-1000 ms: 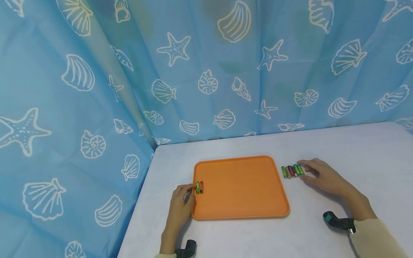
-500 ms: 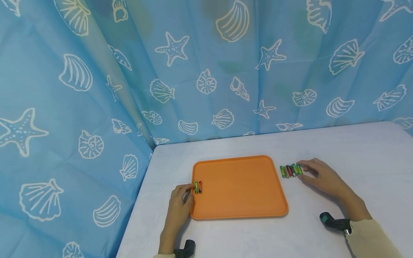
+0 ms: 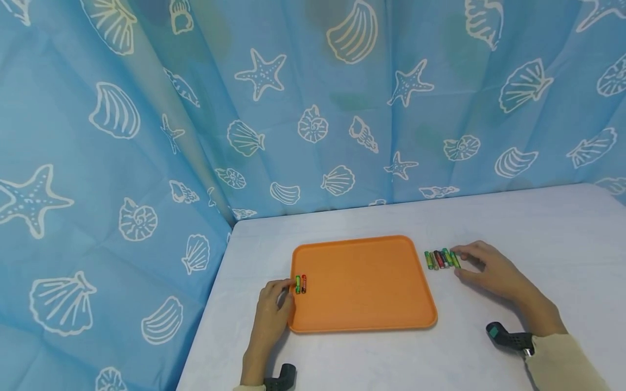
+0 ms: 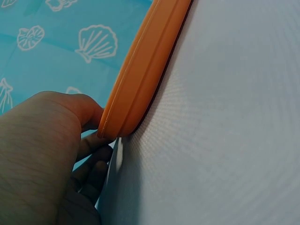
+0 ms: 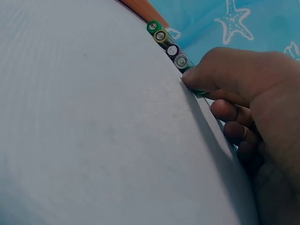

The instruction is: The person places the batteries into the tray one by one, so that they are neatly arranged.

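An orange tray (image 3: 362, 293) lies on the table. Inside its left rim sit a green battery (image 3: 298, 284) and a red battery (image 3: 304, 284), side by side. My left hand (image 3: 274, 307) grips the tray's left rim with thumb and index finger, the fingertip close to the green battery. Right of the tray, several batteries (image 3: 438, 259) lie in a row. At the row's right end my right hand (image 3: 491, 274) pinches a green battery (image 3: 455, 259) by its two ends. In the right wrist view the thumb (image 5: 206, 72) covers most of that battery.
The white-covered table (image 3: 371, 358) extends around the tray. Behind it and to the left hangs a blue curtain (image 3: 293, 163) printed with shells and starfish. Dark wrist devices, such as the right one (image 3: 511, 336), jut from both wrists.
Over the last half second my right hand has shifted slightly right with the end battery, opening a small gap to the row. My left hand stays at the tray's rim.
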{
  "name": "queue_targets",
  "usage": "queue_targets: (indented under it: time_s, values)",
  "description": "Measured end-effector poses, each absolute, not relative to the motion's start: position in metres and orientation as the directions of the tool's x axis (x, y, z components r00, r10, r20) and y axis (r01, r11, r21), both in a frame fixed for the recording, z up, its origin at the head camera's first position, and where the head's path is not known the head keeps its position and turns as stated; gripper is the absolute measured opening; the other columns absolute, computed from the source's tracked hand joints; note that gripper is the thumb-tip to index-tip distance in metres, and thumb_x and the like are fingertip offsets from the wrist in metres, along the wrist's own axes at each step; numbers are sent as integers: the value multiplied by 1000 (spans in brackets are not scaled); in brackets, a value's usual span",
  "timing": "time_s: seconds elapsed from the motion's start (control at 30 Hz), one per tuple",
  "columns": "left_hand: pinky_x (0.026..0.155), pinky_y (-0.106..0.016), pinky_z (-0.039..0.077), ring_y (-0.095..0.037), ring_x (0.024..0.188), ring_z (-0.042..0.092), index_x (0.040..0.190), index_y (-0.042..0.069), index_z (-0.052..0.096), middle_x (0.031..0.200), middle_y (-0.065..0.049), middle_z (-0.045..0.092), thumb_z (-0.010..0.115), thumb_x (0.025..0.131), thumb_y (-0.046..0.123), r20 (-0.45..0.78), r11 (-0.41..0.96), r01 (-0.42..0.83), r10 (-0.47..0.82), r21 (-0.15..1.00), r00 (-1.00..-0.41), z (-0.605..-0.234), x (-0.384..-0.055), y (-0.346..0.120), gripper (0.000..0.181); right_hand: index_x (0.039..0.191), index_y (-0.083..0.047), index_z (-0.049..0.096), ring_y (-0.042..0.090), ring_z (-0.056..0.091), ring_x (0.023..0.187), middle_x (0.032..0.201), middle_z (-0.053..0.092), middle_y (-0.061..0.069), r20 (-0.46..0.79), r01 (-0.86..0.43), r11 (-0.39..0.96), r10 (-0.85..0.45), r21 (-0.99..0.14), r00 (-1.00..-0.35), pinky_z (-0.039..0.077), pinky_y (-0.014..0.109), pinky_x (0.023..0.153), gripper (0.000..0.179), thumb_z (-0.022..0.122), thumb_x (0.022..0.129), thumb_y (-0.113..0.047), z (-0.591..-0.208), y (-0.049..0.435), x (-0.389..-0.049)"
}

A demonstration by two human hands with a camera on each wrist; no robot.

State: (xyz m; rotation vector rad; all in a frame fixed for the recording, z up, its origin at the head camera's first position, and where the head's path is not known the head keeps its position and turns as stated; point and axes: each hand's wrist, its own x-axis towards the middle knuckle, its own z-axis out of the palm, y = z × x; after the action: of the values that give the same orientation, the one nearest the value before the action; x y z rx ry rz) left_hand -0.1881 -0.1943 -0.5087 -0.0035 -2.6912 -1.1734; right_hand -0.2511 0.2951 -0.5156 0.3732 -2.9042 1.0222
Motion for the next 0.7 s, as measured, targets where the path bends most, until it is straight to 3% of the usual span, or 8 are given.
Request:
queue_targets:
  time_s: [0.7]
  values:
    - [107, -48, 42, -22, 122, 51, 125, 17, 68, 122, 2, 59, 61, 99, 13, 198, 679, 99, -70, 727, -978, -509, -189, -196, 28, 131, 1, 59, 33, 55, 101, 105, 58, 10, 96, -157, 781, -125, -604, -988, 49, 54, 87, 56, 77, 88, -31, -511, 289, -250]
